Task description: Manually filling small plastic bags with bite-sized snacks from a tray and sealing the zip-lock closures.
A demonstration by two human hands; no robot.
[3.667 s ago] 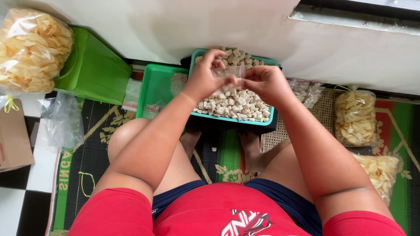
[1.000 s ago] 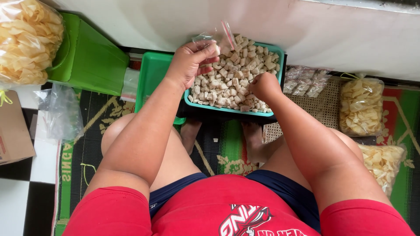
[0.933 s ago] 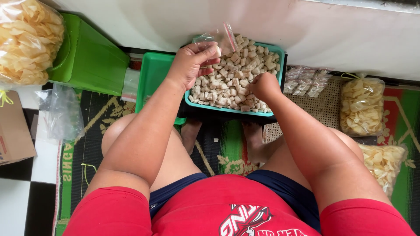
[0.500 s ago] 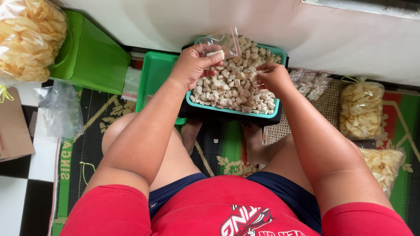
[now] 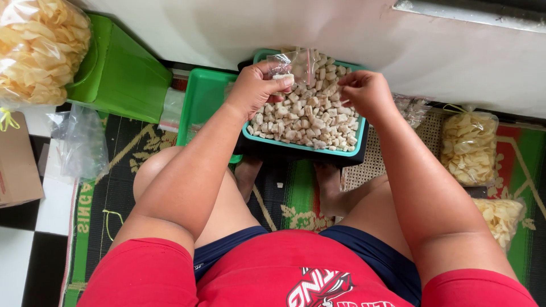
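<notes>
Far left: big clear plastic bag of pale yellow crackers [image 5: 40,48], beside it a green plastic stool [image 5: 116,71] tipped against the white wall. Flat green plastic tray [image 5: 205,105] lies next, on the patterned woven mat [image 5: 122,148]. Left hand [image 5: 259,88] closed in a pinch, fingers gripping a small clear zip bag [image 5: 293,65] with a few pale pieces inside, held over the teal rectangular tray of pale cube-shaped snack pieces [image 5: 310,113]. Right hand [image 5: 367,94] just beside bag, fingers curled over the tray; can't tell if it grips anything. Right edge: two more clear bags of yellow chips [image 5: 469,145].
</notes>
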